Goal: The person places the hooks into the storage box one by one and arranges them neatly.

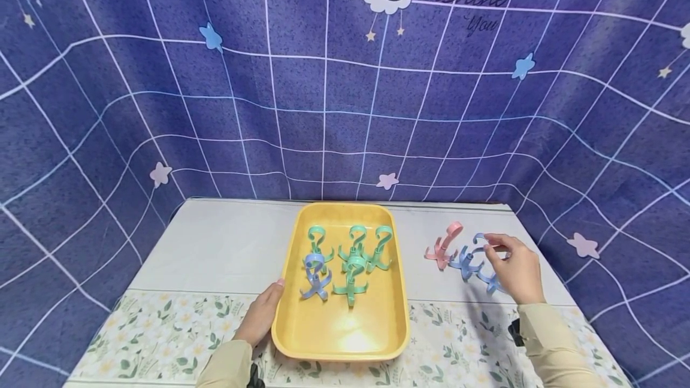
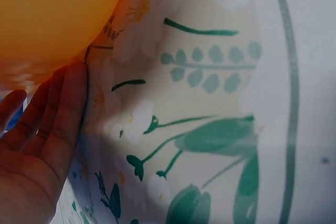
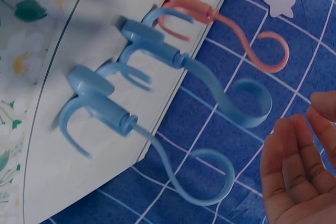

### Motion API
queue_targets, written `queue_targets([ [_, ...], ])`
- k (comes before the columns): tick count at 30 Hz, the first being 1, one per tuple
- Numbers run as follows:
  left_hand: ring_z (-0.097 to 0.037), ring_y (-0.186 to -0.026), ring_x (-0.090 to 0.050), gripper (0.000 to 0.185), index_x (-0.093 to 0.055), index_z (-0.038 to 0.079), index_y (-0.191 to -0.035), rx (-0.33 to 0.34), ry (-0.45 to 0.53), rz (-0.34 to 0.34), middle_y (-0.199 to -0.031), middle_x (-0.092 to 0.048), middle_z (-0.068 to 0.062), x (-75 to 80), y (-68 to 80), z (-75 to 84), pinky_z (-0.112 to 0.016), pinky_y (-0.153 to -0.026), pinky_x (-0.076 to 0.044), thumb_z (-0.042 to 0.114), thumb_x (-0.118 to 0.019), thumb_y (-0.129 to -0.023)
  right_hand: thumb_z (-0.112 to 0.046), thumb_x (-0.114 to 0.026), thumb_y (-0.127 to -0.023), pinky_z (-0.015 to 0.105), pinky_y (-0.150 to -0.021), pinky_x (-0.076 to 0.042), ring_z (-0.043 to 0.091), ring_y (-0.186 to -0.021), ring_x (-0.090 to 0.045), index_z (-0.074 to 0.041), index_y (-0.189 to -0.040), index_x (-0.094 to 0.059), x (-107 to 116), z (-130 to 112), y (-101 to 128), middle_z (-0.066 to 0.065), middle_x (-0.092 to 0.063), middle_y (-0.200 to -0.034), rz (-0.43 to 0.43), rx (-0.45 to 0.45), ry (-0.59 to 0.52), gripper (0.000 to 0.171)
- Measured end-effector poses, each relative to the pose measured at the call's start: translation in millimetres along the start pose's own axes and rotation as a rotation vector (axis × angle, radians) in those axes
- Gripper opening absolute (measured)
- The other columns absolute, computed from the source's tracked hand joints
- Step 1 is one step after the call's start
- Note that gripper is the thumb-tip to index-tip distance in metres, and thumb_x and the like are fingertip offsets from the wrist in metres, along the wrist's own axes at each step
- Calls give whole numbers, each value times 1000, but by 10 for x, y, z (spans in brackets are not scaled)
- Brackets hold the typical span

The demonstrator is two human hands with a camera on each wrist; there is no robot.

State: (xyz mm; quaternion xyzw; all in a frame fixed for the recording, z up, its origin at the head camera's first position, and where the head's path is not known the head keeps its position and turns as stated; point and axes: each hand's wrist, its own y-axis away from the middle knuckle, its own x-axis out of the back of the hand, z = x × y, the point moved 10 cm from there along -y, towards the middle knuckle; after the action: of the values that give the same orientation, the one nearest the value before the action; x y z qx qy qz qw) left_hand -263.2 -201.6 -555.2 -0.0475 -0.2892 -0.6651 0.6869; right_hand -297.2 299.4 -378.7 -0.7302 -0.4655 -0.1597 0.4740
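Note:
A yellow tray (image 1: 302, 331) holds several green four-pronged swivel hooks (image 1: 351, 288) and one blue-violet hook (image 1: 317, 286). My left hand (image 1: 262, 314) rests against the tray's left wall; in the left wrist view its fingers (image 2: 71, 98) lie nearly straight along the tray's underside. To the tray's right stand a pink hook (image 1: 441, 256) and two blue hooks, the middle one (image 1: 466, 265) and the rightmost one (image 1: 492, 282). Over the blue hooks hovers my right hand (image 1: 517, 265), fingers loosely bent. The right wrist view shows that hand (image 3: 302, 182) apart from the curled hook tops, holding nothing.
The table has a white back part (image 1: 232, 244) and a floral-patterned front strip (image 1: 167, 328). A blue grid-patterned curtain (image 1: 345, 94) hangs close behind the table and along both sides.

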Motion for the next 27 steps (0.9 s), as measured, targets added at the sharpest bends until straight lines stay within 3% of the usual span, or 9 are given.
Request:
queue_targets([
  [4,-48,-139,-41,90,-35,6,-158,-11,-16,10,-150,-49,-22,8,-1,11,-66,-116,-27,74,-19,-101,-4,-75,-89,17,-64,-47,37,-87,-70,-1,-109,-75,73,73,-3,20,-72,-100,14,-29,25,20],
  [7,-49,-140,-39,90,-34,5,-158,-22,-20,13,-151,-47,-23,15,-5,16,-66,-116,-25,73,-19,-101,-5,-74,-89,37,-69,-53,39,-88,-71,-1,-111,-75,126,110,-8,23,-72,-104,19,-51,39,22],
  [11,-48,-140,-40,89,-34,5,-158,-30,-18,7,-151,-47,-23,14,-3,27,-65,-116,-27,72,-19,-102,-5,-73,-89,57,-79,-50,43,-92,-69,0,-112,-74,152,179,-3,26,-70,-107,7,-79,47,24],
  [15,-48,-141,-38,89,-33,5,-158,-26,-18,5,-153,-45,-22,9,-4,24,-65,-117,-26,73,-18,-101,-6,-72,-89,63,-85,-47,47,-100,-64,0,-114,-73,158,266,13,28,-68,-108,-13,-124,75,25],
  [27,-48,-144,-33,93,-31,6,-159,-17,-17,2,-157,-39,-22,5,-2,17,-65,-118,-22,75,-17,-100,-13,-70,-93,66,-88,-45,55,-107,-56,2,-121,-68,147,431,105,34,-60,-116,-84,-218,124,32],
])
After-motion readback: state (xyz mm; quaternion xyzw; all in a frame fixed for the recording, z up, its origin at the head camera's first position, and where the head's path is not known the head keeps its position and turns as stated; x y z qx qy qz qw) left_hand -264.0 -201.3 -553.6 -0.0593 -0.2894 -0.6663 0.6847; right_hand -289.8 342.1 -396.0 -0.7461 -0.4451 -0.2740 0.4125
